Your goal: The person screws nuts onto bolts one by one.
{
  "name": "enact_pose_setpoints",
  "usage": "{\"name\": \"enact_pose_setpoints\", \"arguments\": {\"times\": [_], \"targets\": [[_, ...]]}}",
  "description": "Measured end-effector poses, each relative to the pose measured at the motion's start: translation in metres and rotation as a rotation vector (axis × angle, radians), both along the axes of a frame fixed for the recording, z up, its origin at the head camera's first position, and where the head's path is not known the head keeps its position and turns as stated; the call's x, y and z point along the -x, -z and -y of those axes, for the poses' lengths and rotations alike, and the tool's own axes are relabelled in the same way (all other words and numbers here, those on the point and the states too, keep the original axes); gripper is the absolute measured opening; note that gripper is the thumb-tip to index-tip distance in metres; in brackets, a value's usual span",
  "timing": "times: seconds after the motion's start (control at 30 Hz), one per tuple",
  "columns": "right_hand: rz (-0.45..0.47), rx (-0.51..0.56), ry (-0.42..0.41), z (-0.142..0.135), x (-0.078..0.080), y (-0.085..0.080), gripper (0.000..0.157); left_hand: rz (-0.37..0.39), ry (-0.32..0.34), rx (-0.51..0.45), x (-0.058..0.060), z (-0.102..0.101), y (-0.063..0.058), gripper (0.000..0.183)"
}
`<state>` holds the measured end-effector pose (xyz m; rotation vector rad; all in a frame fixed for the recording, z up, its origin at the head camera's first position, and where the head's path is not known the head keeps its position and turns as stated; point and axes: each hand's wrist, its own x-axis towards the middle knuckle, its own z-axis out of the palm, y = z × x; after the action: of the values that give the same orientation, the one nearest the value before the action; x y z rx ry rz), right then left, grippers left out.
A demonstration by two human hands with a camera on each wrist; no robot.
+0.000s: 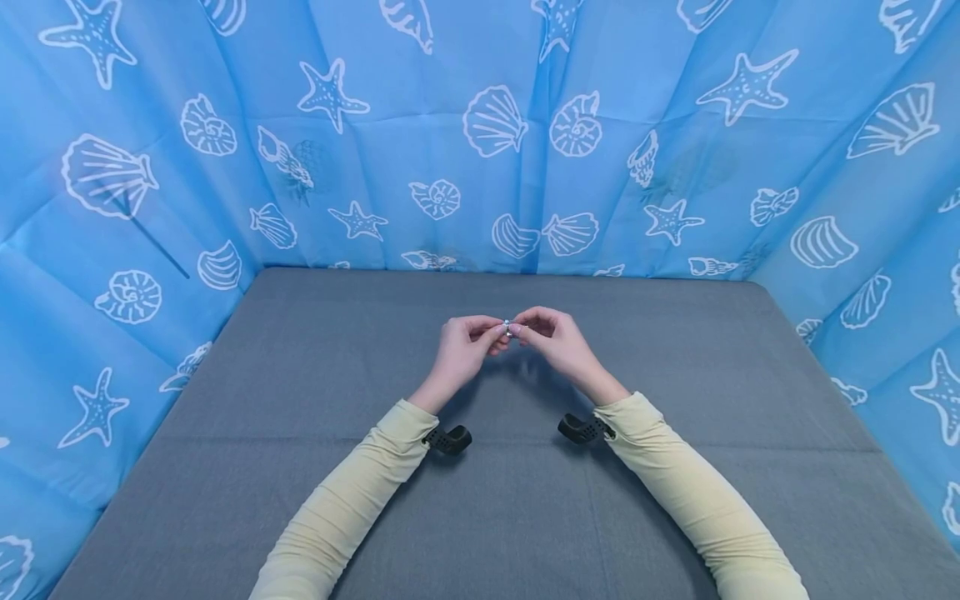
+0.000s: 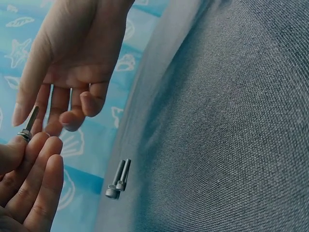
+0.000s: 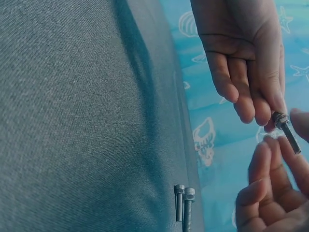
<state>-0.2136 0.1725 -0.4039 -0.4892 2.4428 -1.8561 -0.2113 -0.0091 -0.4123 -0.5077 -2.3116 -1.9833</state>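
Note:
A small metal bolt [image 1: 507,327] is held up over the table between both hands. My left hand [image 1: 461,343] pinches its head end, where a nut or washer sits close to the head. The threaded shank [image 3: 290,137] points toward my right hand [image 1: 558,340], whose thumb and index fingertip come in from either side of it. The remaining fingers of the right hand are loosely bent. On the table below, two more bolts [image 2: 113,181] lie side by side, each with a nut near its head in the right wrist view.
A grey cloth covers the table [image 1: 480,517], its far edge just beyond the hands. A blue curtain [image 1: 450,150] with white shells and starfish hangs behind and along both sides. Black camera mounts [image 1: 448,439] sit on the wrists.

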Motion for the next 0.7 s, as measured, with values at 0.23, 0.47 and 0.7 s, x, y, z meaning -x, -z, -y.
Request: {"name": "enact_pose_setpoints", "arguments": {"times": [0.23, 0.47, 0.7], "targets": [[-0.002, -0.001, -0.009, -0.0017, 0.0009, -0.0001, 0.021, -0.001, -0.006, 0.008, -0.0008, 0.0, 0.0002, 0.016], [0.042, 0.024, -0.016, -0.0008, 0.0, -0.002, 0.023, -0.008, -0.008, 0.018, -0.001, 0.0, 0.0002, 0.015], [0.028, 0.001, -0.013, 0.0001, 0.0, 0.0, 0.022, -0.007, -0.003, 0.008, -0.0006, -0.0003, 0.0, 0.015]]}}
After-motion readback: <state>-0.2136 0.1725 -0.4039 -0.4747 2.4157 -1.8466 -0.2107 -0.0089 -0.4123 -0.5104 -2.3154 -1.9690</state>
